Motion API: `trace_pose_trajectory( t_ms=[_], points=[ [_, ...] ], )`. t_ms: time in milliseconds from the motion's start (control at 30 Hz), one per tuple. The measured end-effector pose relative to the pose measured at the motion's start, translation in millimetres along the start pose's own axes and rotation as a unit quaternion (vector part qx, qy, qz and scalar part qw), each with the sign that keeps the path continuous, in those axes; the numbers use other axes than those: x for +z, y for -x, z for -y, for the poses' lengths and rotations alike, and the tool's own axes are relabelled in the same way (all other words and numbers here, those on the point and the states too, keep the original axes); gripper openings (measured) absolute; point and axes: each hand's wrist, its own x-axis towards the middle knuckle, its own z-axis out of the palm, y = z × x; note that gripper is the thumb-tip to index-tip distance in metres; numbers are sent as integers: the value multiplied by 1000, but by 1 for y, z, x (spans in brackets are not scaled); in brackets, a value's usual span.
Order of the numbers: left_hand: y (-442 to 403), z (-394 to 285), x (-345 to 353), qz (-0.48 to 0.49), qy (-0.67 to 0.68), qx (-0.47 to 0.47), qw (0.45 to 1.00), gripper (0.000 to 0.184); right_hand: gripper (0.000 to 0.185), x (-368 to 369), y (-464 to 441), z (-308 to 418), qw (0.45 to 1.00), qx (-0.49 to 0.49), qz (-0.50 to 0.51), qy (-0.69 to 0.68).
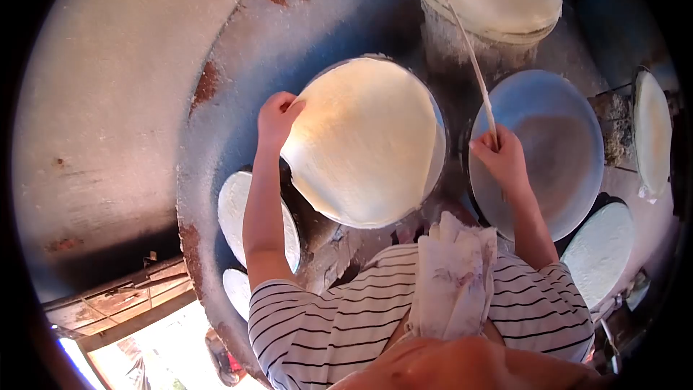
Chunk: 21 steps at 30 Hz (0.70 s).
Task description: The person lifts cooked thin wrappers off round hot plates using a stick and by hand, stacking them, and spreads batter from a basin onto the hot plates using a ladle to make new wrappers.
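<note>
Head | left hand [278,120]: pinches sheet [368,143] | right hand [505,160]: grips stick [481,84]

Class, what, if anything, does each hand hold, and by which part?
The left hand pinches the pale round sheet by its left edge; the right hand grips the stick near its lower end.

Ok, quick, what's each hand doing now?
Left hand: closed, pinching the pale round sheet by its edge.
Right hand: closed, holding a thin stick.
</note>
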Motion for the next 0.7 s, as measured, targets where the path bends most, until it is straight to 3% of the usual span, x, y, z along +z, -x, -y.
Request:
trace_pose_trajectory(
  t_ms=[167, 200, 233, 300, 433, 567, 700],
  points=[
    [102, -43, -18, -95, -40, 172, 980, 12, 28, 28, 13, 9, 999, 30, 39, -11],
    [125, -63, -21, -119, -49, 134, 983, 14, 29, 30, 15, 10, 998, 26, 55, -7],
    [146, -66, -26, -135, -83, 162, 974, 16, 27, 32, 15, 10, 998, 25, 55, -10],
    [192, -73, -31, -139, -28, 118, 983, 19, 25, 37, 22, 9, 998, 22, 64, -15],
    [261, -74, -35, -144, 6, 161, 976, 24, 27, 48, 29, -13, 978, -178, -57, 89],
    [312, -76, -39, -182, 3, 198, 963, 26, 33, 33, 66, 2, 984, -169, -11, -55],
    [334, -68, -40, -202, 35, 213, 955, 23, 23, 19, 96, -4, 980, -176, 75, -54]
  ],
)
